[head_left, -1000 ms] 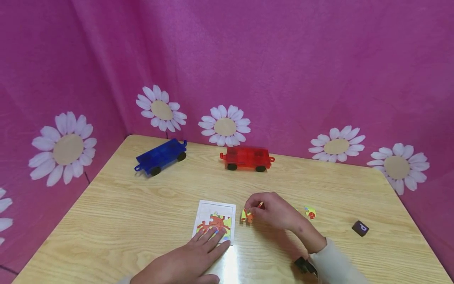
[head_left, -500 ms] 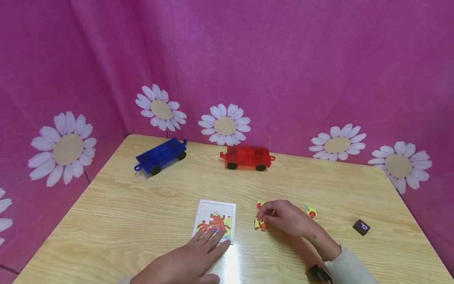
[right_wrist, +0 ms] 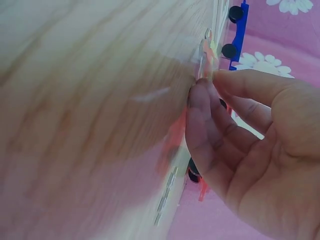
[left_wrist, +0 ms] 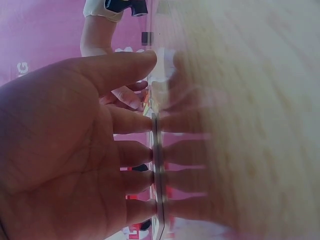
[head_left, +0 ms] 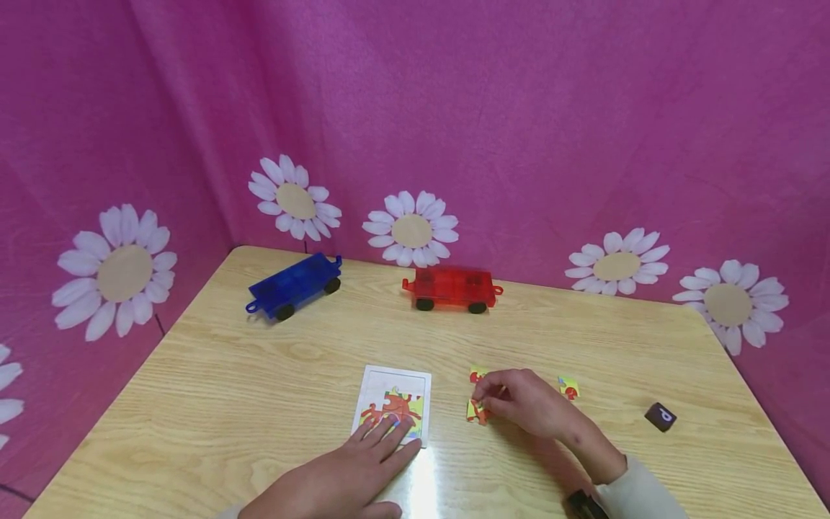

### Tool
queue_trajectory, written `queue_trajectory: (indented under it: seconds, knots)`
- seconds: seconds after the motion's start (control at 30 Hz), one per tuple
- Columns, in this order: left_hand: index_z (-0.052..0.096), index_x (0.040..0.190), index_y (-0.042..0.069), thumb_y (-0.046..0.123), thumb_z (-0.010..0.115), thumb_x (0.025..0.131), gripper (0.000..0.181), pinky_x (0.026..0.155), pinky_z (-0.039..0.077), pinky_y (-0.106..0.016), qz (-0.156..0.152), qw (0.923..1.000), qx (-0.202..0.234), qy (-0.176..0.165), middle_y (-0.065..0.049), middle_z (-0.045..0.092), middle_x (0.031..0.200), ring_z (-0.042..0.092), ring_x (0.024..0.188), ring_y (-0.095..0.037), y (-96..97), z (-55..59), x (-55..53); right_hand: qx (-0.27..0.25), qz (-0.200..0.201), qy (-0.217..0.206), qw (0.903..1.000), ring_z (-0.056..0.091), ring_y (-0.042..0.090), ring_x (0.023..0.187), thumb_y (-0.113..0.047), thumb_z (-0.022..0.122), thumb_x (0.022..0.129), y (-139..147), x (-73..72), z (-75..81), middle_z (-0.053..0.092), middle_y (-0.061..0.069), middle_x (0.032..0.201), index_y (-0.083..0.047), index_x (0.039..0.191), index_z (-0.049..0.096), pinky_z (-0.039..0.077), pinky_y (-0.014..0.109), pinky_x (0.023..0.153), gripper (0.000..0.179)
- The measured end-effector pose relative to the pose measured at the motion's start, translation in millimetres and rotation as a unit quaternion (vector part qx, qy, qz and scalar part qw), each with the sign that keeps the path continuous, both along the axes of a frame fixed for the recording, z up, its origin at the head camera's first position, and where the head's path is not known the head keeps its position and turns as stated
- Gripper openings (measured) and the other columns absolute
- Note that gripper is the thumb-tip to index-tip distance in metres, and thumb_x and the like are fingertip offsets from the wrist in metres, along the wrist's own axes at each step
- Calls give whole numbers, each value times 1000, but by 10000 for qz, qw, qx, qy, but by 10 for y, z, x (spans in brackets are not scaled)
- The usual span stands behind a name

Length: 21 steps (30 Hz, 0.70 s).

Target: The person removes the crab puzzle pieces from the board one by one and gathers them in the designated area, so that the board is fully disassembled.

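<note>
My left hand (head_left: 344,468) lies with straight, spread fingers on the lower part of a white-framed puzzle board (head_left: 397,373). Joined pieces showing a red creature (head_left: 403,404) fill part of the board; my fingers cover some of them. To the right of the board, my right hand (head_left: 528,404) pinches a yellow and red puzzle piece (head_left: 475,413) between thumb and fingertips, low at the table. In the right wrist view the fingertips meet at the piece (right_wrist: 211,55). Just behind it lies another puzzle piece (head_left: 476,374), partly hidden by the hand.
A third loose puzzle piece (head_left: 568,388) lies beyond the right hand. Farther right sits a dark cube (head_left: 660,417) with a white letter. A blue toy wagon (head_left: 295,286) and a red toy wagon (head_left: 452,287) stand toward the back edge, before a pink flowered cloth (head_left: 519,130).
My right hand has shifted right and slightly toward me with the puzzle piece, away from the board, uncovering the piece behind. It hardly moves in the last half second. My left hand stays put.
</note>
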<state>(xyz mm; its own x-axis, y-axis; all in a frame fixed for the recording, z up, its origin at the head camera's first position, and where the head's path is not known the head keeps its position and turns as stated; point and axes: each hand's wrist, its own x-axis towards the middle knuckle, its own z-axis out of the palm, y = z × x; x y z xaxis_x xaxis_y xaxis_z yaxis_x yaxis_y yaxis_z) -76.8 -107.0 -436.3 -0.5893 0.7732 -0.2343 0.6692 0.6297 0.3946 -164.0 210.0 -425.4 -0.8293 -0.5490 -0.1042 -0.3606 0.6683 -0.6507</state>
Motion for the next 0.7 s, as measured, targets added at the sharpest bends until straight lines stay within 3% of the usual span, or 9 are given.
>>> queue_trajectory:
  seconds: [0.4,0.7]
  knots:
    - [35,161,11,51,55,103,74,120,26,-48,-85,9986,14,531,-15,28,166,22,153,-29,-9,-18,27,-140,-85,85,9998,60,12,77,-11,71,98,-53,-6,28,69,-6,90,-14,101,76,53,27,68,6]
    - [34,162,13,51,56,103,74,121,24,-46,-8,9992,-65,387,-13,27,167,20,154,-27,2,-6,31,-417,392,213,9981,61,10,78,-8,67,100,-442,-51,77,71,-2,94,-7,110,75,55,27,66,13]
